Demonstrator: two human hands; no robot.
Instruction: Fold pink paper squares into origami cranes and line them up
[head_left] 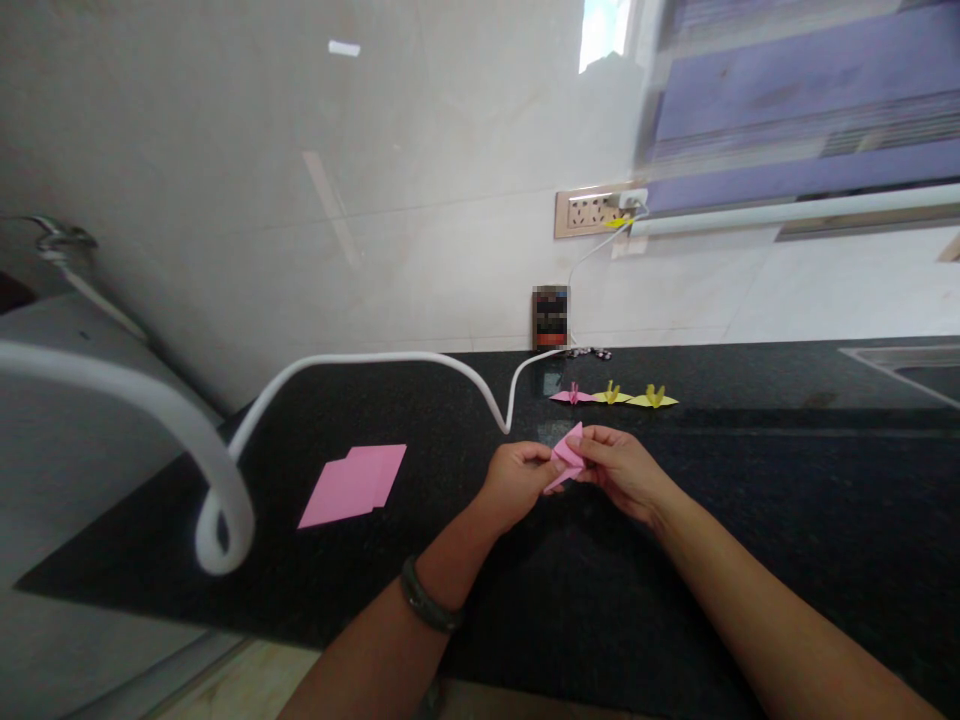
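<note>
Between my two hands is a partly folded piece of pink origami paper, with one pointed corner sticking up and another pointing down to the left. My left hand pinches its left side, thumb on the near face. On the other side, my right hand grips the paper's right edge between thumb and fingers. Just beyond my hands stand a pink paper crane and two yellow ones, the middle crane and the right crane, wing to wing in a row.
Pink paper sheets lie overlapped on the black countertop at left. A white cable loops across the left side. A phone leans on the wall below a socket panel. A sink edge shows at far right.
</note>
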